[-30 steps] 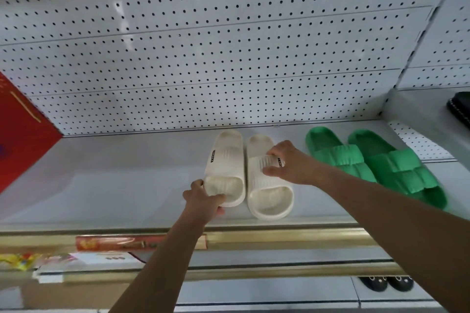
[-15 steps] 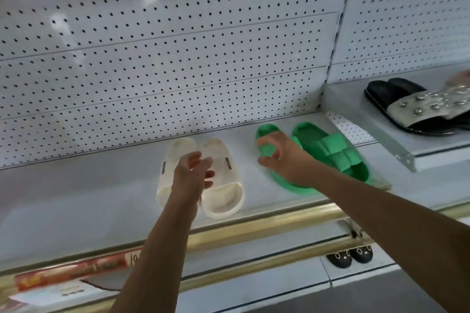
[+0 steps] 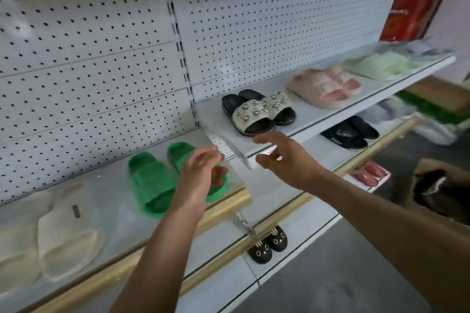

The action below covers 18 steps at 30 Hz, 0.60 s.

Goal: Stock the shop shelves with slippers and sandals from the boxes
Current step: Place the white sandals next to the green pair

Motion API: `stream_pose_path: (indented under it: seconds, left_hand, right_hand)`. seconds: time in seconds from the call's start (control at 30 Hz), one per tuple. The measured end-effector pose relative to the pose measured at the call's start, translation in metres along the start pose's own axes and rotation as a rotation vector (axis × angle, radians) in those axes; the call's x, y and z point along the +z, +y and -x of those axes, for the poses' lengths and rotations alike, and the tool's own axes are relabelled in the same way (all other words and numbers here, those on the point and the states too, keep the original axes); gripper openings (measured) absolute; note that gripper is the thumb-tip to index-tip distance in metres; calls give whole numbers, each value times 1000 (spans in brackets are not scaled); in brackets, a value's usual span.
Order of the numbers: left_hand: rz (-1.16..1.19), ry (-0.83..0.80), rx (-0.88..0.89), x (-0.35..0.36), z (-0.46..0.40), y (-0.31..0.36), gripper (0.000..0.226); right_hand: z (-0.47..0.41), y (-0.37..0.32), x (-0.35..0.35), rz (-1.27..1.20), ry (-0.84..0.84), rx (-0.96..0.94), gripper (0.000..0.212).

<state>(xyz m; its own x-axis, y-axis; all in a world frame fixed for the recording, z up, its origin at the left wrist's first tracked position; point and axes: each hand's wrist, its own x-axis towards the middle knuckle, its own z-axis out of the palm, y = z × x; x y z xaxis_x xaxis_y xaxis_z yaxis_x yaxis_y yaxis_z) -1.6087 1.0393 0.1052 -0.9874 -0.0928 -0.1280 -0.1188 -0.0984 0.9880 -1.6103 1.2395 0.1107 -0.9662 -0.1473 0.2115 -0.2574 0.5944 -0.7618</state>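
Over the shelf (image 3: 229,201) edge, the left hand (image 3: 201,173) and the right hand (image 3: 284,157) both hang loose and hold nothing, with green slippers (image 3: 152,183) just behind the left one and cream slippers (image 3: 63,236) far left.

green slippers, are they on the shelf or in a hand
On the shelf. The green slippers lie flat beside each other; the left hand hovers in front, holding nothing.

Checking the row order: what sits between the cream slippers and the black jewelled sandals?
The green slippers, in the head view, between the cream slippers and black jewelled sandals.
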Motion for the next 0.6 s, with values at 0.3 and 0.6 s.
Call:
stream_pose_path:
  seconds: [0.3,0.6]
  left_hand:
    - [48,-303,-79,221,10,-22,16]
    - [-19,-576,-260,406,10,-59,18]
  right_hand:
    - [83,137,-167,10,182,257,34]
    - [153,247,-294,-76,454,501,25]
